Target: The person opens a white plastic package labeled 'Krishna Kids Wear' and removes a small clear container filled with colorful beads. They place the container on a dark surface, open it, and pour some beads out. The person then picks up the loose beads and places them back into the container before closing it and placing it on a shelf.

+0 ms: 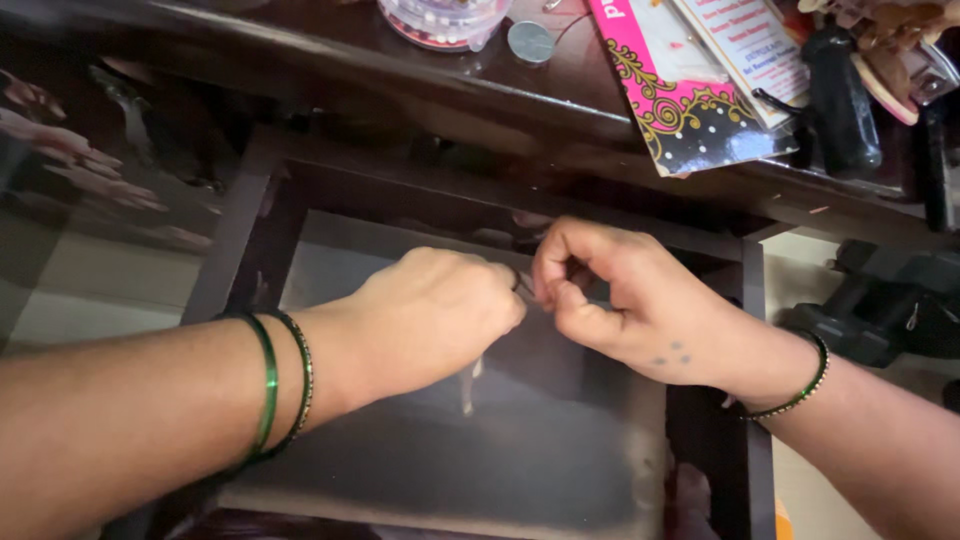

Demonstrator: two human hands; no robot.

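My left hand [430,315] and my right hand [625,295] meet over the lower glass shelf [400,450] of a dark wooden table. Both are closed, fingertips pinched together around something very small and thin at about the point where they touch; what it is I cannot make out. A thin pale strand [468,385] hangs down below my left hand. Two green bangles [285,385] ring my left wrist and one green bangle [805,385] rings my right.
The dark tabletop [330,60] above carries a clear round bead box [440,20], a round metal lid [530,42], a pink and black booklet [690,95] and a black bottle-like object [840,95]. A black dumbbell [885,305] lies on the floor at right.
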